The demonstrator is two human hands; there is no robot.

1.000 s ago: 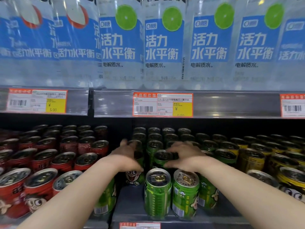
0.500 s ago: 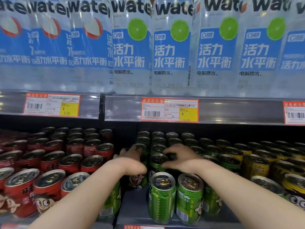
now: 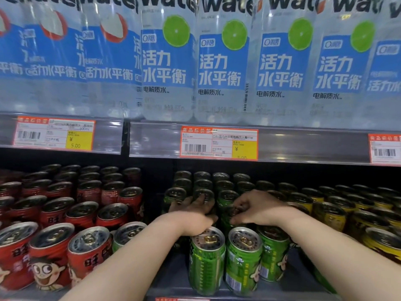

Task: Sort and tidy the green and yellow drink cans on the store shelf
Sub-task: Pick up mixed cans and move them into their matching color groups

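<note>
Reaching into the lower shelf (image 3: 171, 276), both bare forearms entered from the bottom edge and met over the block of green cans (image 3: 206, 261), which stood upright in rows at the centre. The left hand (image 3: 192, 210) lay palm down over the can tops behind the front row. Its fingers were bent and in shadow, so whether they closed on a can could not be told. The right hand (image 3: 261, 208) sat just beside it, fingers and thumb curled down around the rim of the second-row can (image 3: 235, 211), gripping it from above. Two green cans stood at the shelf's front edge, touching each other, with a third close behind to their right.

The yellow cans (image 3: 329, 218) filled the rows immediately right of the green block, partly under the right forearm. The red cans (image 3: 54, 216) occupied the section to the left. One lone green can (image 3: 130, 232) stood in the front row beside the red ones, next to the left forearm.

Above, the upper shelf edge (image 3: 303, 146) carried an orange-framed price tag (image 3: 219, 144) with a yellow panel, and a row of clear water bottles (image 3: 221, 68) with blue labels stood upon it.
</note>
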